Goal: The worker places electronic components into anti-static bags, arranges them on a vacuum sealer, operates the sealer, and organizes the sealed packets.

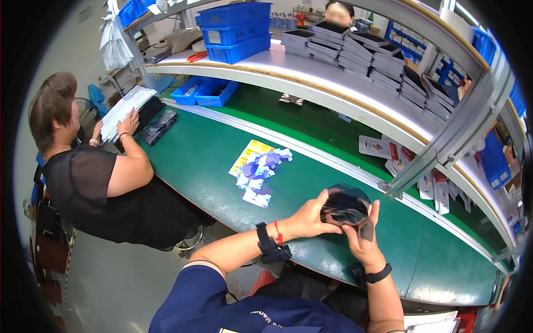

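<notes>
Between my two hands is a stack of thin, dark, glossy pieces (345, 204), held above the green table near its front edge. My left hand (312, 215) grips the stack's left side, with its thumb along the lower edge. My right hand (363, 240) closes on the right side and lower corner, its thumb near the left one. The exact kind of the pieces cannot be made out. On the table to the left of my hands lies a loose heap of blue-and-white printed pieces (256, 176), partly over a yellow printed sheet (252, 149).
At the left a co-worker (105, 166) handles white sheets (129, 111) beside black plastic bags (160, 127). A metal post (427, 161) rises right of my hands. Overhead, the shelf (244, 65) bears blue bins (236, 30) and stacked flat boxes (355, 55). Printed cards (383, 149) lie under it.
</notes>
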`<move>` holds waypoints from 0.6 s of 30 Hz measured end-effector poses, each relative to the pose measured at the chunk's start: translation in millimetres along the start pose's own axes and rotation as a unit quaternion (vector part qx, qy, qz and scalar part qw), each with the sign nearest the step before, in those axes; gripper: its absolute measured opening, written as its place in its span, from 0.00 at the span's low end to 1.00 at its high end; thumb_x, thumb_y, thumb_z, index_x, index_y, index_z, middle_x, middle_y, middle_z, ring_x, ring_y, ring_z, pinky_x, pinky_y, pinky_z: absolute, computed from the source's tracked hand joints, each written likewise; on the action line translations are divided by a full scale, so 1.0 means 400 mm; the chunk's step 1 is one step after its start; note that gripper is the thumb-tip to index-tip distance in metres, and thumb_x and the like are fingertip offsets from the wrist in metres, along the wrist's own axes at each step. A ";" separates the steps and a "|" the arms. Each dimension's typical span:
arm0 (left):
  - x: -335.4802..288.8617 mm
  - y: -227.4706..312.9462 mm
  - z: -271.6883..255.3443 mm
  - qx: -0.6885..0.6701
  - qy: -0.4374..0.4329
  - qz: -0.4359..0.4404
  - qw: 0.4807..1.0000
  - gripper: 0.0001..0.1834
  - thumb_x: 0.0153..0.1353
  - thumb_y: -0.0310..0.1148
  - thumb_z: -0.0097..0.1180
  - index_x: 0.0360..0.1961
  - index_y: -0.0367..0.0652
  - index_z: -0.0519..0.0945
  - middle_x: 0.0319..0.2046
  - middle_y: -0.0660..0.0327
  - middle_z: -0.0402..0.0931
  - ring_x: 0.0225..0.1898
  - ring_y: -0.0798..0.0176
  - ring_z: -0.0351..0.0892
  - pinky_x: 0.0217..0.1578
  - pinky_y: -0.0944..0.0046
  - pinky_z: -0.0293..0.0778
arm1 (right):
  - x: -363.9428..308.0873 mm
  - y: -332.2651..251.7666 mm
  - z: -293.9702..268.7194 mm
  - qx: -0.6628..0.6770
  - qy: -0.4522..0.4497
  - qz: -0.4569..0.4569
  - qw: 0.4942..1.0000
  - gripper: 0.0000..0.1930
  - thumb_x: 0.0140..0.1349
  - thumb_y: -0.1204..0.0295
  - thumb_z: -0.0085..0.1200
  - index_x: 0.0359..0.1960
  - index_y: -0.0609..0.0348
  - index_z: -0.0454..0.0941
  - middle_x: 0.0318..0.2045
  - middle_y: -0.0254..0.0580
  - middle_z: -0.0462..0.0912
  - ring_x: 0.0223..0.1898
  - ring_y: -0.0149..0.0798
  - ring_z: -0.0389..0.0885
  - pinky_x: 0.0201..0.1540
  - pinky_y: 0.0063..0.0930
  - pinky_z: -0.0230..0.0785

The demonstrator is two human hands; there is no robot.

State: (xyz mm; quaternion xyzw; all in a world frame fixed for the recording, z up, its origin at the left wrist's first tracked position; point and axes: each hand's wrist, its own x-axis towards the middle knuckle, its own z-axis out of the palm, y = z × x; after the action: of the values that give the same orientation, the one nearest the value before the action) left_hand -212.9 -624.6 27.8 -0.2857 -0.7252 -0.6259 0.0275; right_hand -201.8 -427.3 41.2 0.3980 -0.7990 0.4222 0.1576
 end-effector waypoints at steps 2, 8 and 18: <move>-0.007 -0.012 -0.003 0.048 0.003 0.014 0.999 0.49 0.43 0.28 0.70 0.61 0.38 0.51 0.49 0.51 0.70 0.48 0.63 0.74 0.46 0.65 0.72 | -0.005 0.008 0.030 0.094 0.030 0.068 0.993 0.52 0.54 0.84 0.52 0.65 0.52 0.19 0.57 0.52 0.60 0.45 0.44 0.74 0.47 0.33 0.70; -0.006 0.017 -0.013 -0.016 -0.046 -0.161 0.986 0.48 0.44 0.30 0.67 0.63 0.38 0.49 0.50 0.45 0.69 0.52 0.50 0.71 0.51 0.57 0.68 | 0.018 -0.003 0.042 0.230 0.122 0.170 0.951 0.53 0.48 0.81 0.61 0.67 0.57 0.31 0.32 0.38 0.79 0.39 0.33 0.78 0.43 0.29 0.72; -0.040 -0.020 0.017 0.067 -0.026 -0.010 0.997 0.44 0.46 0.31 0.66 0.60 0.36 0.53 0.48 0.48 0.70 0.48 0.53 0.74 0.48 0.60 0.70 | -0.045 -0.002 0.063 0.185 0.075 0.183 0.963 0.37 0.43 0.81 0.67 0.54 0.65 0.57 0.49 0.45 0.70 0.48 0.36 0.74 0.49 0.29 0.72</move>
State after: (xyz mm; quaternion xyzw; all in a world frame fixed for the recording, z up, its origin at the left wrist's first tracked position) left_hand -201.0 -624.9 12.9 -0.2926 -0.7686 -0.5684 0.0212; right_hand -187.5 -438.8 15.9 0.2345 -0.7521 0.6130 0.0607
